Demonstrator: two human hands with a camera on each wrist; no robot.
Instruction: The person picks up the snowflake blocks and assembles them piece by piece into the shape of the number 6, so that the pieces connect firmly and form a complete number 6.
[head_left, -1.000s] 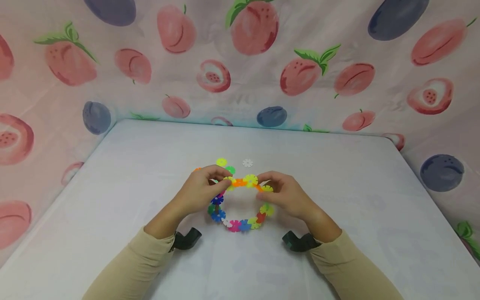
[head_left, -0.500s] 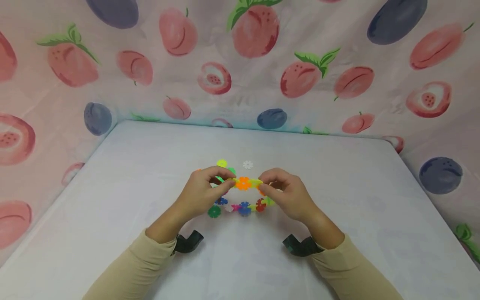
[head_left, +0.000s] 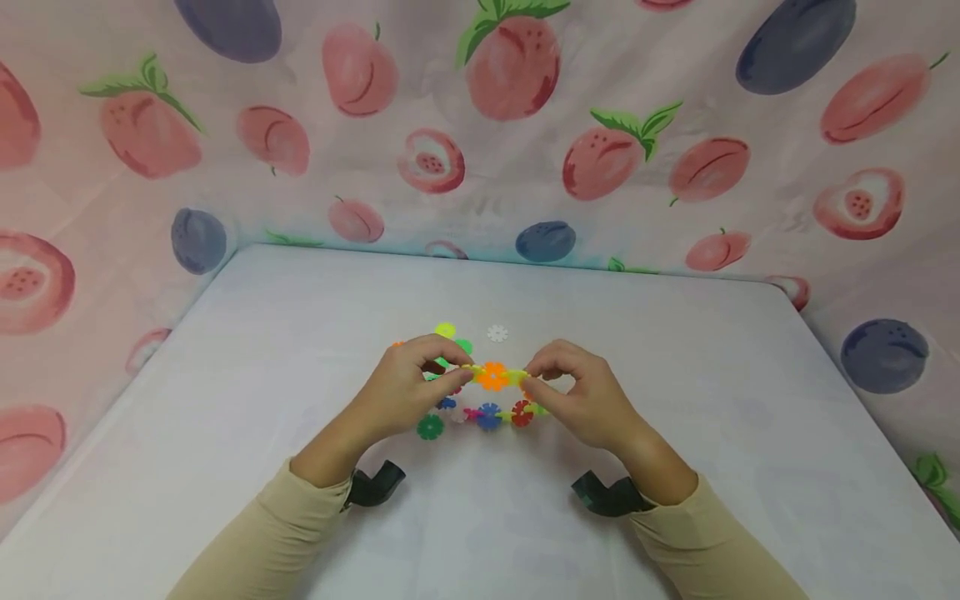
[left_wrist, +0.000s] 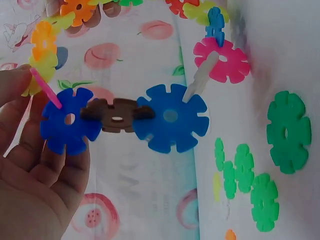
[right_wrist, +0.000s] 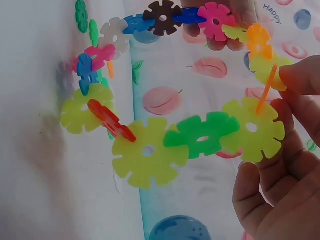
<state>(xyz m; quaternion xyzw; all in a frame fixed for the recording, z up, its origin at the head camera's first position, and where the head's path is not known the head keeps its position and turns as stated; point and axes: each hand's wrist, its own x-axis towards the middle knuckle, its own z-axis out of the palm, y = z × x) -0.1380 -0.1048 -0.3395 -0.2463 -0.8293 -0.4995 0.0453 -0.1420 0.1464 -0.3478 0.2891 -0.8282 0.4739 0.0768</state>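
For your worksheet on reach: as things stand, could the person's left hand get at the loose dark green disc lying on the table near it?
Probably not at once. The dark green disc lies bare just beside the left hand, with nothing between them, but that hand is pinching the ring of discs, as is the right hand. It would have to let go first.

Both forearms, in beige sleeves, reach forward from the lower edge of the head view and converge toward the centre. The left hand (head_left: 408, 387) has its fingers curled, thumb and forefinger pinched together at the fingertips. The right hand (head_left: 581, 392) mirrors it, fingers curled and thumb meeting forefinger. The two pinches face each other, close but apart. A dark wrist-mounted camera sits under each wrist, at the cuff.
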